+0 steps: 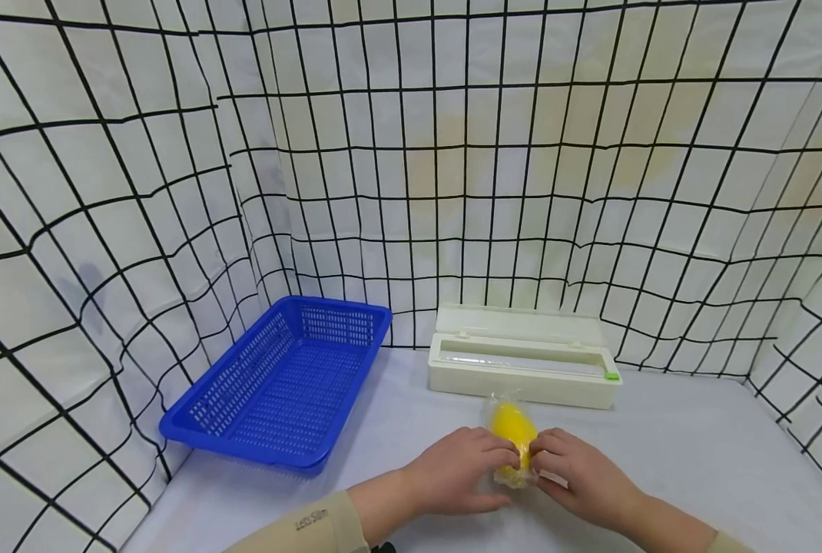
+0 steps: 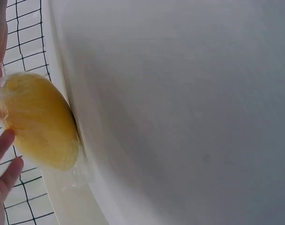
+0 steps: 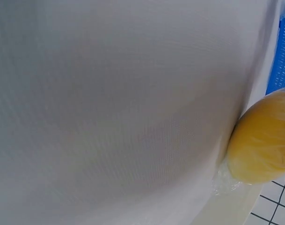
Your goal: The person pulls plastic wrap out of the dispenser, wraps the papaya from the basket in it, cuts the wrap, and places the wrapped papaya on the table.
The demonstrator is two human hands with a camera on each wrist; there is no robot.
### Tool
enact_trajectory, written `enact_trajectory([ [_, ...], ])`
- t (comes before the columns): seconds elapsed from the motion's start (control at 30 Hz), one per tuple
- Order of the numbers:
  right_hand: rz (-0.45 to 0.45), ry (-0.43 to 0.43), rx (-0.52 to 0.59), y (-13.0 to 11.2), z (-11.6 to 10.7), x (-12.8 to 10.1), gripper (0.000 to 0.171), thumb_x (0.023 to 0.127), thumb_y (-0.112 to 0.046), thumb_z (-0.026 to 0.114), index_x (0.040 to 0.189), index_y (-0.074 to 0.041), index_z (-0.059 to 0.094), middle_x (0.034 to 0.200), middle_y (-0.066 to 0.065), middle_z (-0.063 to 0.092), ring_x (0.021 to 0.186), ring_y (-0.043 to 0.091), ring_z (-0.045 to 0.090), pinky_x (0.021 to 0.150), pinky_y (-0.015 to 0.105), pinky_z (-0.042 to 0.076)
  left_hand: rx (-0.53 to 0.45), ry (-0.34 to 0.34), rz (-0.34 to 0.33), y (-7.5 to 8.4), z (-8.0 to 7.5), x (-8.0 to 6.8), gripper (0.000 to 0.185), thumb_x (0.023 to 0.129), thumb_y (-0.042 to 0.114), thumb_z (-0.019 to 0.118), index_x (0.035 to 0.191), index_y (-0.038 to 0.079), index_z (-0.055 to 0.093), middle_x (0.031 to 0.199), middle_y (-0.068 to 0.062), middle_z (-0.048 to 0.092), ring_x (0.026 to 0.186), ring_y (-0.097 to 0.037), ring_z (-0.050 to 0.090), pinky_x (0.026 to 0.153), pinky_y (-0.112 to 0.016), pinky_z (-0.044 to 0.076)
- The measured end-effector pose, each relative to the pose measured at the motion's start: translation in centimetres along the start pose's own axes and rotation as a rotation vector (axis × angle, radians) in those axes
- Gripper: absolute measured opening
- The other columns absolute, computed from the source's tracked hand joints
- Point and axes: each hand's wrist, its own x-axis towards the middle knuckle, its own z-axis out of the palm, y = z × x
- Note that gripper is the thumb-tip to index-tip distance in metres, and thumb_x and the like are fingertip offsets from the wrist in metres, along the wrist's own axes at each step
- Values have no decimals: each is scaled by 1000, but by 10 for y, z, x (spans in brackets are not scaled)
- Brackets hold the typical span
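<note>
Yellow lemon-shaped fruit [image 1: 513, 430], oval, smooth skin, wrapped in clear cling film [image 1: 510, 476]; film crinkled and bunched loose at the near end, glossy over the yellow; same wrap edge seen in both wrist views, trailing below the fruit onto the table. Sits on the white table [image 1: 694, 461], centre-front, just in front of the dispenser. Pinched from both sides: left hand [image 1: 452, 470] with fingertips curled onto the fruit's left flank; right hand [image 1: 580, 470] with fingertips curled onto its right flank; fingertips of the two nearly meeting over the near end. Cream cling-film dispenser box [image 1: 522, 369] just behind, lid up, roll exposed, green slider tab [image 1: 612, 376] at its right end. Blue perforated basket [image 1: 280, 384] to the left, well apart from the fruit. White sheeting with black grid [image 1: 411, 153] around the table on three sides.
</note>
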Motion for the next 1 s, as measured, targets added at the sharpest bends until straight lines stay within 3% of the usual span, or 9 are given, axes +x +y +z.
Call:
enact_trajectory([
  [0.07,31,7,14,0,0,1,16,88,-27,77,92,-29,61,105,-16,59,98,7,55,93,11,40,41,30,-7,3,1,3,41,91,49,68,125,26,64,125,12,61,111,-5,54,93,-20,43],
  [0.23,55,22,53,-1,1,2,23,83,-21,81,92,-30,62,106,-17,59,98,6,55,90,12,42,63,124,-54,8,8,14,21,93,42,68,107,28,74,109,12,64,94,-4,55,79,-14,42],
  [0.33,72,21,80,-2,2,3,28,80,-17,84,92,-31,62,106,-17,60,99,7,56,88,16,46,-41,91,-139,10,8,19,17,95,39,66,101,28,77,105,14,64,95,-3,54,82,-13,44],
  [0.47,177,0,177,-2,1,6,22,84,-21,80,89,-33,62,104,-18,59,99,6,56,87,22,49,-231,24,-286,10,5,22,14,95,35,67,95,25,77,104,16,60,98,-1,52,87,-16,45],
  [0.6,292,-9,283,-1,-1,8,16,87,-26,76,88,-34,62,102,-18,59,97,6,55,86,24,50,-347,35,-376,10,0,23,11,94,33,70,91,23,75,100,16,57,93,1,50,85,-16,46],
  [0.8,323,-15,256,0,-3,9,19,84,-26,79,88,-35,62,104,-15,59,96,7,57,85,25,51,-379,75,-437,7,0,21,23,90,34,73,109,21,70,102,17,60,91,2,53,83,-17,47],
  [1.0,435,-79,185,-3,-3,9,12,88,-40,73,85,-37,62,119,-11,56,104,18,58,89,35,54,-335,73,-536,1,5,20,50,88,51,71,131,27,62,136,9,52,126,-13,48,104,-35,45],
])
